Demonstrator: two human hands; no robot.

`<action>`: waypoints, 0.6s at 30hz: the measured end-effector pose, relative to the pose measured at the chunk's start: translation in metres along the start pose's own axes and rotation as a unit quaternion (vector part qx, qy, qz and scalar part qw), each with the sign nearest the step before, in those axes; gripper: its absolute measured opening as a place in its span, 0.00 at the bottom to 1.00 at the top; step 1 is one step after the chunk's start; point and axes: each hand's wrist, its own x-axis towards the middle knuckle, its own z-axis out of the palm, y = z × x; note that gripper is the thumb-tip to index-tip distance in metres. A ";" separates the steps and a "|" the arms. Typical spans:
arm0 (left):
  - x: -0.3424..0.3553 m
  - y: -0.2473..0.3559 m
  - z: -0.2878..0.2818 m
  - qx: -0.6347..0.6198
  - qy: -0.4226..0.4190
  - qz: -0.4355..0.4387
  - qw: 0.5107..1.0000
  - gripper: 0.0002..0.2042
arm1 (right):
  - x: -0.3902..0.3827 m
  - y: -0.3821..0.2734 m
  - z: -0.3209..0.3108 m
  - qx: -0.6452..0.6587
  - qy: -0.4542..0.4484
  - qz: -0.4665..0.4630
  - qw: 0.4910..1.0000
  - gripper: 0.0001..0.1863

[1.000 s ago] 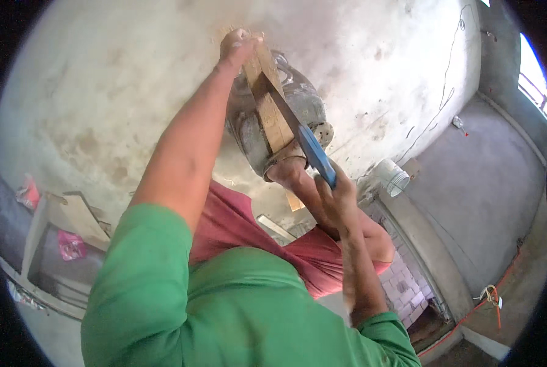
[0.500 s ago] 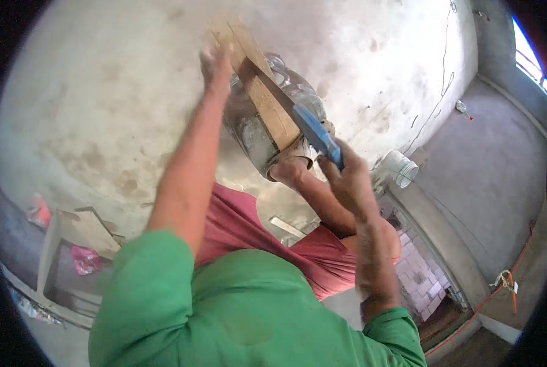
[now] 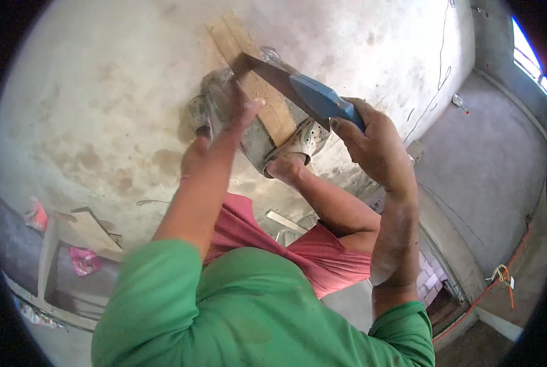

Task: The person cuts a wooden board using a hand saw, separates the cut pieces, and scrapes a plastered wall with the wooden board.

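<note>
My right hand [image 3: 374,140] grips the blue handle of a handsaw [image 3: 337,107]; the dark blade crosses a pale wooden board [image 3: 276,116], its far end against the board's middle. My left hand [image 3: 246,104], blurred, is at the board's left edge, nearer me than the blade; its fingers are unclear. The board lies over a dark, stained object [image 3: 252,144], whose shape is partly hidden. My right foot, in a perforated clog [image 3: 307,140], braces at the board's near end; another clog [image 3: 200,113] is at the left.
A stained concrete surface [image 3: 114,110] surrounds the work. At left are leaning panels [image 3: 87,232] and a pink bag [image 3: 84,260]. At right are loose cables [image 3: 444,61], an orange cord [image 3: 512,293], a concrete ledge [image 3: 441,214] and a window [image 3: 527,55]. A metal strip [image 3: 286,220] lies near my legs.
My left hand has left the board's far end and moved down toward me. My right hand and saw handle have risen and moved right. My left leg and clog now show.
</note>
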 end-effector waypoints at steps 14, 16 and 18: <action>0.172 0.064 -0.100 -0.102 -0.006 -0.010 0.995 0.44 | -0.070 0.070 0.068 0.001 0.057 -0.039 0.998 0.22; 0.171 0.062 -0.101 -0.109 -0.026 -0.041 0.993 0.40 | -0.100 0.064 0.054 0.041 0.064 -0.110 0.991 0.25; 0.169 0.059 -0.102 -0.122 -0.021 -0.026 0.992 0.39 | -0.098 0.053 0.050 0.002 0.059 -0.072 0.996 0.26</action>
